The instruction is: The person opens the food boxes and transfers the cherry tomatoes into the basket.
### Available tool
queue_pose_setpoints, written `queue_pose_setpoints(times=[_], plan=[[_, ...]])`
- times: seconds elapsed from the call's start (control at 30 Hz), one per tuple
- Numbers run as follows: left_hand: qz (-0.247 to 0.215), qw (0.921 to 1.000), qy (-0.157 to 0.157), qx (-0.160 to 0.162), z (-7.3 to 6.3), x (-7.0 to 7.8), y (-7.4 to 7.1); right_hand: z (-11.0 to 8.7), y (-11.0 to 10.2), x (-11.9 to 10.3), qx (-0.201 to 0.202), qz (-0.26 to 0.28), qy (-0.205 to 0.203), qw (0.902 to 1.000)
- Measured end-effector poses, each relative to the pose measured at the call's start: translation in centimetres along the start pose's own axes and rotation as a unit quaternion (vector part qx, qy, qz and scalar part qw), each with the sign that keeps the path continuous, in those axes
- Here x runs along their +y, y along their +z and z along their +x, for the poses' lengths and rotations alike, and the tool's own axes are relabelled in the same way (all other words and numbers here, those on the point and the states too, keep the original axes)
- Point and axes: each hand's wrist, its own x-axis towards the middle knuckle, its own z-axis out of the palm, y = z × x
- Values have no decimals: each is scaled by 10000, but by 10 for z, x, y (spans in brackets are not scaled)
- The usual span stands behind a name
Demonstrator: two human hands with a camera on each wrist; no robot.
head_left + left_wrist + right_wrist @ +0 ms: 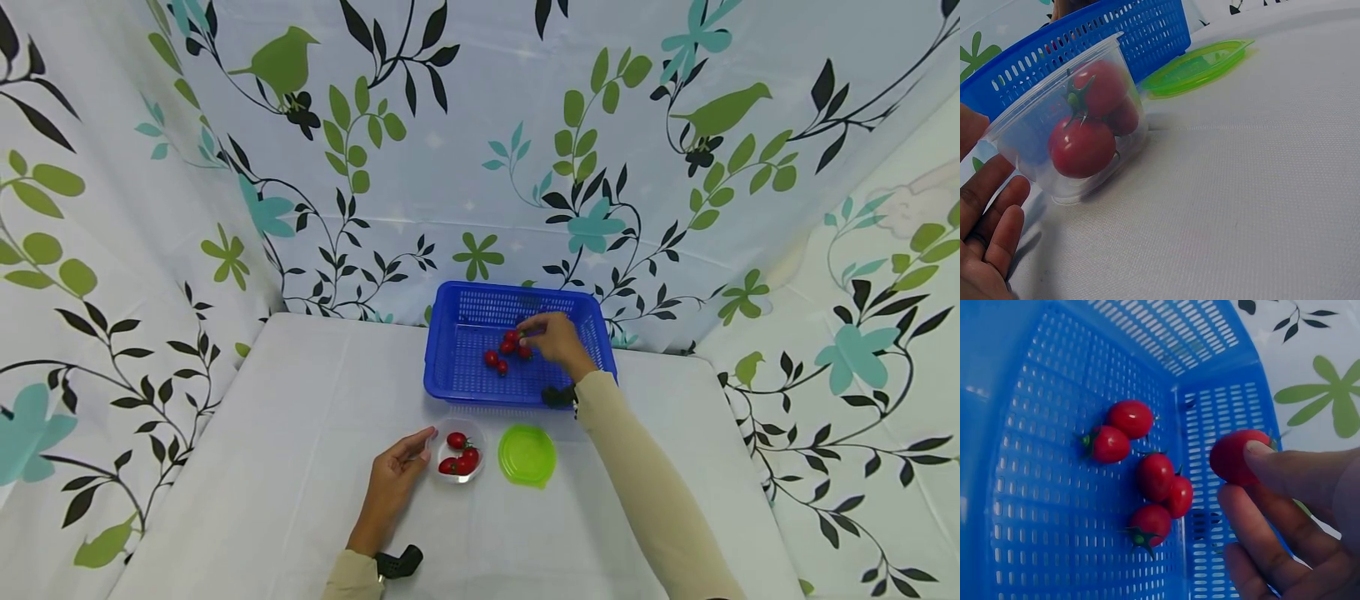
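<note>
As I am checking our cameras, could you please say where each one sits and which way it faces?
Head: worn on the head, looking forward and down over the white-covered table; the left hand, right hand and beige sleeves show.
Left wrist: on that wrist, facing the clear round plastic tub of small red tomatoes; its fingers show at the left.
Right wrist: on that wrist, looking into the blue rectangular plastic basket; the right hand pinches a red tomato.
Shared: head and left wrist both show the green round plastic lid.
</note>
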Motion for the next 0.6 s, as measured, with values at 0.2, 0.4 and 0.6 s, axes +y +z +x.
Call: queue_pose_setpoints(times=[0.2,0.4,0.6], plan=[[-5,10000,17,36,-1,1,0,9,1,0,-387,-80,59,9992],[-64,10000,-69,24,-1,2,0,21,3,7,-601,91,329,9976],[-70,9999,-138,19,-1,2,-1,28,5,12,-717,17,548,9959]])
